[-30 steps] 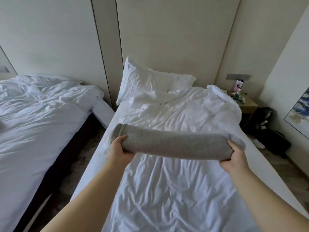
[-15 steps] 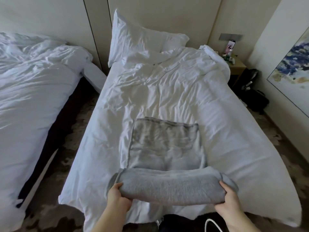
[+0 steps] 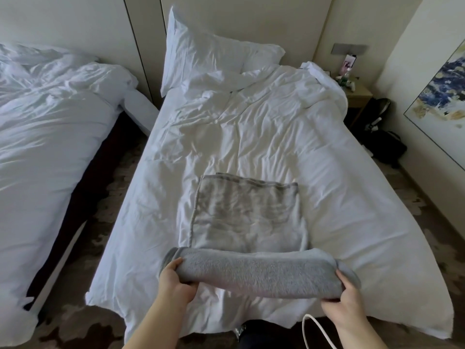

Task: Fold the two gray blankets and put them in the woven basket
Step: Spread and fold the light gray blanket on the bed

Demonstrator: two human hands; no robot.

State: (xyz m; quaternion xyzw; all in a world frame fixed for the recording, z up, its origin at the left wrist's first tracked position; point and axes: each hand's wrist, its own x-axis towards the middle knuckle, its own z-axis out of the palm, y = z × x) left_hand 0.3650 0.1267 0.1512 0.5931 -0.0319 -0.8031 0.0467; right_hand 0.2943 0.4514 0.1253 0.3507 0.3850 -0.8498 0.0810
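Note:
I hold a folded gray blanket (image 3: 259,272) as a long bundle, raised just above the foot of the white bed (image 3: 251,137). My left hand (image 3: 173,280) grips its left end and my right hand (image 3: 348,295) grips its right end. A second gray blanket (image 3: 247,212) lies flat on the bed, folded into a rectangle, just beyond the one I hold. No woven basket is in view.
Another white bed (image 3: 50,137) stands to the left across a dark carpeted gap. Pillows (image 3: 214,54) lean on the headboard. At the right are a nightstand (image 3: 357,93), dark bags (image 3: 385,144) on the floor and a framed painting (image 3: 442,91). A white cord (image 3: 314,331) hangs near my right wrist.
The view has tilted down from the head of the bed to its foot. The bundle in both hands has come nearer to me and lower, and the flat gray blanket has come into view.

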